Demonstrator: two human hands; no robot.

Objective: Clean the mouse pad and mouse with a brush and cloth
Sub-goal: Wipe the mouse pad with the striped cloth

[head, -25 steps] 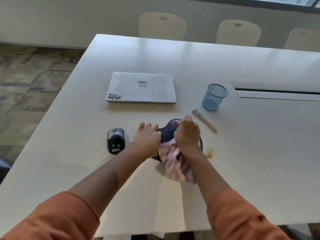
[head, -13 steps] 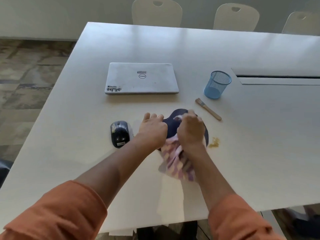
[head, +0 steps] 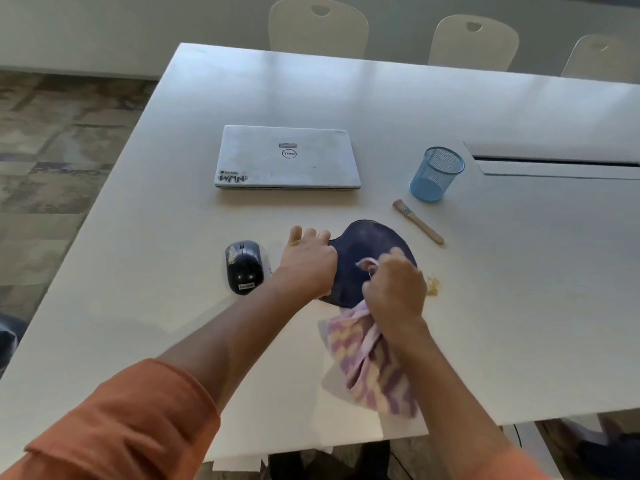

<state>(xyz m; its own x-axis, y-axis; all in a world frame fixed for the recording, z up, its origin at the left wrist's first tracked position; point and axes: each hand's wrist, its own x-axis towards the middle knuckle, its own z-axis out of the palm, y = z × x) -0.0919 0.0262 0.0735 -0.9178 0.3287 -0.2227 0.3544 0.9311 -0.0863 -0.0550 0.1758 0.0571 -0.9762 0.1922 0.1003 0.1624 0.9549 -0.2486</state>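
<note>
Where right hand (head: 394,292) bunches cloth (head: 363,365) | mouse pad (head: 367,251) partly hidden

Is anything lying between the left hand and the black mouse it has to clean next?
Nothing visible: only bare white table separates the left hand from the black computer mouse beside it.

Dark navy rounded mouse pad (head: 367,251) flat on table; pink-and-yellow striped cloth (head: 367,362) bunched on its near edge. Black mouse (head: 244,266) left; wooden-handled brush (head: 417,221) right.
</note>
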